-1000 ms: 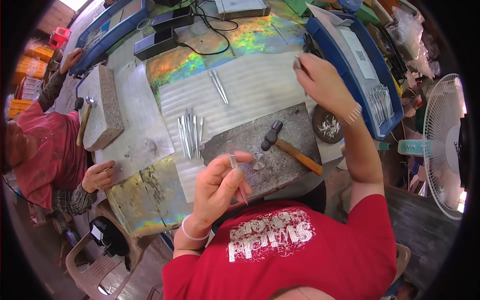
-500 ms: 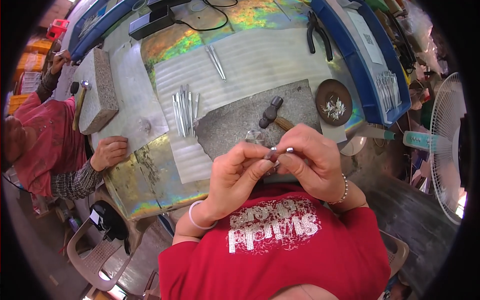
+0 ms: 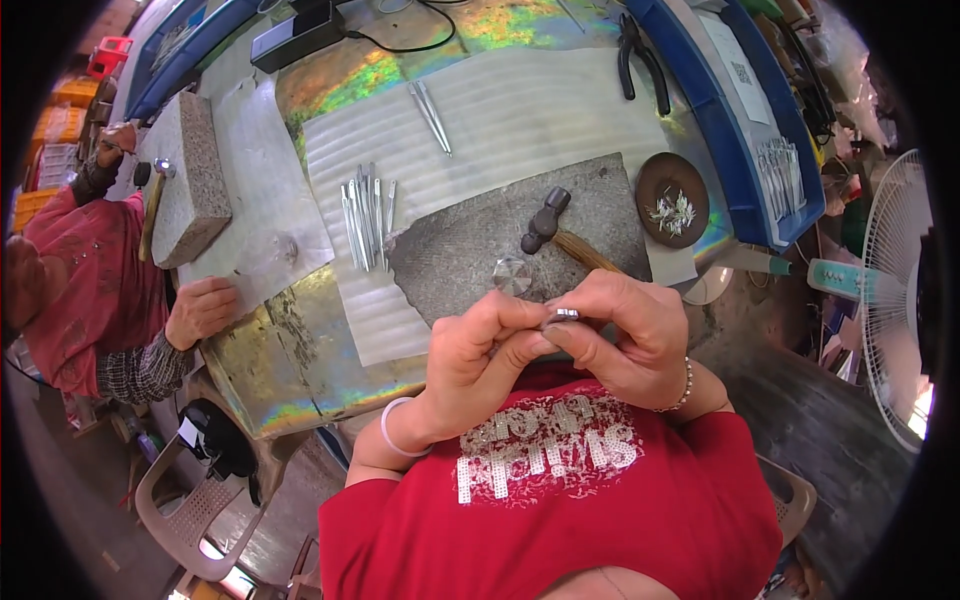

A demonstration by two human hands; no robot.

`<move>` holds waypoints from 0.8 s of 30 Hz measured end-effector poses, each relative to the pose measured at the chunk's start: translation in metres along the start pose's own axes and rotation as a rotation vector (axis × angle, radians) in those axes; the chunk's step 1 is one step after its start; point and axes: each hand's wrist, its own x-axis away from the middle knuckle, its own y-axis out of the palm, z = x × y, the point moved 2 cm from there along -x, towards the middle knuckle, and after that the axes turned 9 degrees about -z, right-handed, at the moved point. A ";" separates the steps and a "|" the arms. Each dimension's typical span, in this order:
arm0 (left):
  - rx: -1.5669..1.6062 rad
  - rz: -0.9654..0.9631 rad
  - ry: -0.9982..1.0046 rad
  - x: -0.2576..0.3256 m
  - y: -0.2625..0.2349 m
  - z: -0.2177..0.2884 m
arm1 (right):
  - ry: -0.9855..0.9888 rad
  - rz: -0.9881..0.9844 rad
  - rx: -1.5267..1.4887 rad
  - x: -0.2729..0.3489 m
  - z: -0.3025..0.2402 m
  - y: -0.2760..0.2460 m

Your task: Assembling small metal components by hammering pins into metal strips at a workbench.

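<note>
Co-worker: one person [image 3: 95,290] in a pink-red top, with one hand [image 3: 202,310] down on the table and the other raised.
Small hammer: one [image 3: 151,215], at the left edge of the big stone.
Big stone: one gray block [image 3: 185,185].
Black box: one [image 3: 298,40], with a black wire coming out.
Thin metal sticks: one bunch [image 3: 367,220] on the white sheet [image 3: 560,110]; I see at least five, but they overlap, so I cannot count them all.
Slim metal pair: two thin legs [image 3: 430,118], close together, pointing down.
Left hand: one [image 3: 475,360], closed, pinching the shiny piece with thumb and fingers.
Dark slab: one flat stone [image 3: 450,250].
Round metal disc: one [image 3: 513,275], on the slab.
Shiny piece: one small metal end [image 3: 565,314] shows between both hands, in front of the slab; fingers hide the rest.
Big hammer: one [image 3: 580,250], on the slab, its wood handle partly behind the right hand.
Right hand: one [image 3: 632,325], closed, pinching the shiny piece too.
Pliers: one black pair [image 3: 628,75].
Brown bowl: one [image 3: 650,175], with many silver slivers [image 3: 671,213], too many to count.
Blue tray: one [image 3: 690,105] on this side.
Fan: one [image 3: 890,300].
</note>
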 end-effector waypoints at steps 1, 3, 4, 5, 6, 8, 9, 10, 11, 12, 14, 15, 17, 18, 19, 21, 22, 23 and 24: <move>-0.022 -0.007 -0.003 0.000 0.000 -0.001 | -0.008 -0.017 0.014 0.000 0.000 -0.001; -0.042 -0.011 -0.008 0.000 -0.001 -0.002 | -0.019 -0.038 -0.007 0.001 0.003 -0.001; -0.099 -0.024 -0.005 0.000 -0.001 -0.001 | -0.030 -0.056 -0.027 0.002 0.004 0.000; -0.156 -0.036 -0.002 0.000 -0.001 0.000 | -0.026 -0.056 -0.028 0.003 0.003 0.000; -0.153 -0.036 -0.006 0.000 -0.001 0.001 | 0.011 -0.042 -0.044 0.005 0.003 0.001; -0.155 -0.062 -0.056 -0.002 -0.001 0.004 | 0.051 -0.031 -0.063 0.007 0.003 0.002; -0.153 -0.061 -0.061 -0.001 0.000 0.002 | 0.089 -0.031 -0.097 0.008 0.004 0.002; -0.087 -0.067 -0.104 -0.001 0.001 -0.001 | 0.127 -0.033 -0.131 0.009 0.005 0.002; -0.020 -0.074 -0.148 0.000 0.002 -0.003 | 0.192 -0.029 -0.169 0.011 0.007 0.004; 0.036 -0.093 -0.163 0.000 0.001 -0.005 | 0.288 -0.021 -0.288 0.009 0.008 0.004; 0.160 -0.094 -0.218 -0.001 0.003 -0.005 | 0.473 -0.042 -0.487 0.007 0.011 0.003; 0.219 -0.092 -0.236 -0.004 0.003 -0.005 | 0.484 -0.001 -0.553 0.003 0.014 0.004; 0.327 -0.093 -0.308 -0.010 0.003 -0.002 | 0.495 0.035 -0.599 0.002 0.023 0.004; 0.282 -0.165 -0.361 -0.014 -0.001 0.001 | 0.516 0.051 -0.688 0.003 0.028 0.003; 0.236 -0.238 -0.411 -0.017 -0.005 0.003 | 0.534 0.068 -0.778 0.003 0.032 0.002; 0.169 -0.260 -0.411 -0.023 -0.009 0.007 | 0.568 0.082 -0.844 0.002 0.036 0.006; 0.184 -0.274 -0.469 -0.026 -0.009 0.010 | 0.582 0.080 -0.903 0.002 0.039 0.007; 0.198 -0.287 -0.526 -0.028 -0.010 0.010 | 0.596 0.079 -0.960 0.001 0.041 0.007; 0.228 -0.268 -0.540 -0.028 -0.010 0.009 | 0.593 0.087 -0.977 0.000 0.042 0.009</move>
